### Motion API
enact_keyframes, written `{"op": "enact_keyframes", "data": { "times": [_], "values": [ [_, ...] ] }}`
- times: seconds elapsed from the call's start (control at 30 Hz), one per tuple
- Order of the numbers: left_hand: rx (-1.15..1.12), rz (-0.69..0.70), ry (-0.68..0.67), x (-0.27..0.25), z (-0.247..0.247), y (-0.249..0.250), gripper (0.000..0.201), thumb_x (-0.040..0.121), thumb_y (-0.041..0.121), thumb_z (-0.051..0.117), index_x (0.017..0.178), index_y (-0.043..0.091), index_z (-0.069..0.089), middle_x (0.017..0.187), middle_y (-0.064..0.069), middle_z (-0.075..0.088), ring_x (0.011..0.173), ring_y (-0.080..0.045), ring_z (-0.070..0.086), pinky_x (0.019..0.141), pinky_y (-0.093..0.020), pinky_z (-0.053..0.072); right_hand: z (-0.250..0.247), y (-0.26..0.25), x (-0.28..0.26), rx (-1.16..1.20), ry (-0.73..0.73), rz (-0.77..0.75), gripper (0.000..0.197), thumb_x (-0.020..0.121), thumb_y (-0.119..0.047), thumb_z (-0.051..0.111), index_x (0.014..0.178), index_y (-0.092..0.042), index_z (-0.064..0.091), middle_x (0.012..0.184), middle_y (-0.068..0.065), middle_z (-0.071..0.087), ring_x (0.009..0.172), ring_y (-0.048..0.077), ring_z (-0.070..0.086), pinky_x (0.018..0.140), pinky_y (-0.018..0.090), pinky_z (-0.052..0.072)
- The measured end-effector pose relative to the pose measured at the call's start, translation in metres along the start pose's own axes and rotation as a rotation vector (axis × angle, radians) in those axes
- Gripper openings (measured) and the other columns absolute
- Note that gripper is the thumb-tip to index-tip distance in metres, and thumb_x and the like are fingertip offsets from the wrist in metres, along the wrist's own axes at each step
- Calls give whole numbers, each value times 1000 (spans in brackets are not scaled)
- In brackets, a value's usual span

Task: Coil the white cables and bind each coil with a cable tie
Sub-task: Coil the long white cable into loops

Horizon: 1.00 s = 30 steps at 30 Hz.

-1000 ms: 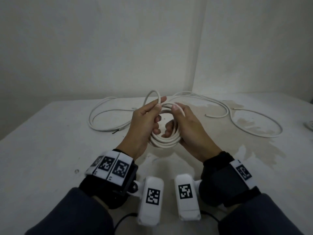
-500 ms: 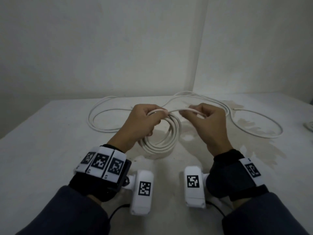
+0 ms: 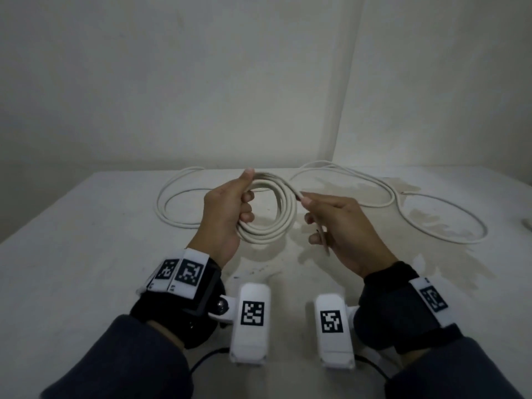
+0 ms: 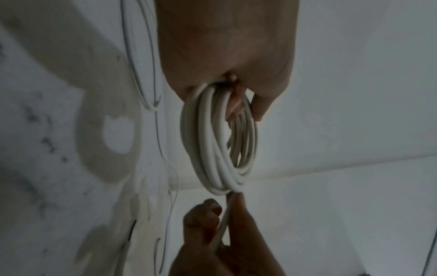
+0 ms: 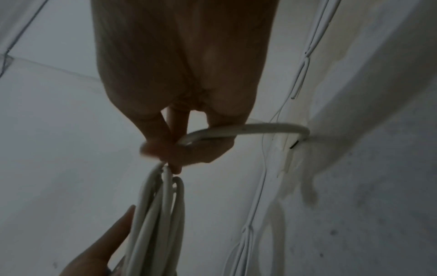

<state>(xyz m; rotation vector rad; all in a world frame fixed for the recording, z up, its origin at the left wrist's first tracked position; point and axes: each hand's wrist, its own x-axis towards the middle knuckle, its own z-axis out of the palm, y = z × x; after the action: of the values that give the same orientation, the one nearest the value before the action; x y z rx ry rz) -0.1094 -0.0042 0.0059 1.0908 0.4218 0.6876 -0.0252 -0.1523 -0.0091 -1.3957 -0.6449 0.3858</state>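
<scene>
A white cable coil [image 3: 269, 214] is held above the table [image 3: 86, 226] centre, gripped at its 10 o'clock side by the left hand [image 3: 224, 214]. Its free end [image 3: 322, 234] is pinched at 3 o'clock by the right hand [image 3: 342, 226].

dim room corner, pale walls [image 3: 201, 82], stained white table [image 3: 72, 254].

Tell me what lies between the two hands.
In the head view, the coil: the left hand grips its left side, and the right hand holds the cable's tail end at its right edge.
</scene>
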Motion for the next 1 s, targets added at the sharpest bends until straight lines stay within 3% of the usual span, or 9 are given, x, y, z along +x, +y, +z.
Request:
{"op": "enact_keyframes", "data": {
  "times": [0.07,0.2,0.4,0.5,0.6,0.7,0.83,1.0],
  "values": [
    [-12,-16,34,1,-1,0,16,86,25,68,77,13,64,52,4,42,37,-5,28,34,-15,26,1,-2,0,27,14,-47,23,94,-13,58,84,-18,78,79,11,53,63,13,41,41,18,33],
    [172,24,-43,-2,2,-3,24,84,28,70,68,14,59,52,5,41,39,-6,29,36,-17,27,-9,-5,4,58,222,-188,22,96,-15,56,84,-16,75,69,4,45,58,6,40,45,17,33],
    [262,-59,-183,-8,9,-7,25,83,32,70,70,14,60,52,6,40,42,-7,28,37,-16,27,-11,-4,6,166,385,-152,20,95,-10,57,81,-10,72,86,12,51,53,3,40,44,17,33],
    [169,-50,-107,-5,5,-1,22,82,28,72,81,9,62,55,5,39,39,-6,28,35,-16,26,-13,-6,4,189,301,-98,12,89,-6,63,84,-10,73,78,7,59,56,8,47,44,18,38],
    [18,-12,42,1,0,4,21,84,26,71,73,12,60,57,3,39,36,-5,29,34,-15,27,-6,-7,-1,-9,140,-72,9,84,-7,69,80,-14,72,65,3,62,56,11,60,53,19,48],
    [-50,1,101,1,2,3,21,87,30,67,77,13,59,61,2,39,34,-4,29,34,-15,29,3,-5,-4,-38,28,-49,11,82,-7,71,72,-11,67,67,6,66,63,16,67,59,20,51],
    [-61,11,149,-5,9,-6,22,89,33,64,80,15,58,65,1,42,36,-5,31,37,-16,32,2,-4,-3,32,5,19,25,84,-7,68,62,-15,58,74,2,68,71,11,65,62,19,50],
    [-68,13,186,-10,19,-17,25,91,38,59,83,14,55,70,0,43,46,-11,33,41,-18,36,15,-4,-3,419,-37,118,26,93,-7,51,70,-14,43,96,23,59,98,33,63,87,44,50]
  ]
}}
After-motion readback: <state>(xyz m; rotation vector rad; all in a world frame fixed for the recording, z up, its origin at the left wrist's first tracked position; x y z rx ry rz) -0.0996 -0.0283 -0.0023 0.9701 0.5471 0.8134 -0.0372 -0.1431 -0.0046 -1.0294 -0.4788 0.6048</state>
